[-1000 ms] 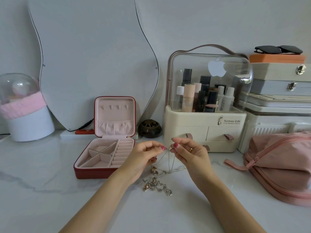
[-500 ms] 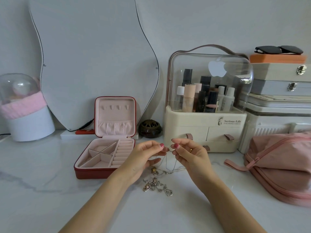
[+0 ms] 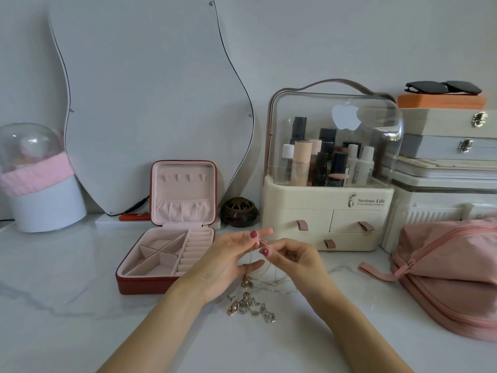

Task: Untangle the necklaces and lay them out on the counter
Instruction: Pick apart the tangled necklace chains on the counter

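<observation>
A thin silver necklace chain [image 3: 278, 285] is lifted just above the white marble counter [image 3: 80, 305]. My left hand [image 3: 228, 262] pinches it between thumb and forefinger, with the other fingers spread straight. My right hand [image 3: 293, 258] pinches the same chain close by, fingertips nearly touching the left ones. A small gold pendant [image 3: 246, 281] hangs below my left palm. The chain's slack trails on the counter under my right hand. A tangled clump of necklaces [image 3: 251, 308] lies on the counter just in front of both hands.
An open red jewellery box [image 3: 129, 285] sits left of my hands. Behind them stand a cream cosmetics organiser [image 3: 328, 200] and a dark round burner [image 3: 238, 212]. A pink zip bag [image 3: 451, 278] lies at right, a mirror [image 3: 150, 103] and domed white pot [image 3: 45, 208] at left.
My left hand's lower fingers have spread open and straightened. My right hand has dropped slightly and moved closer to the left. The gold pendant now hangs lower under my left palm.
</observation>
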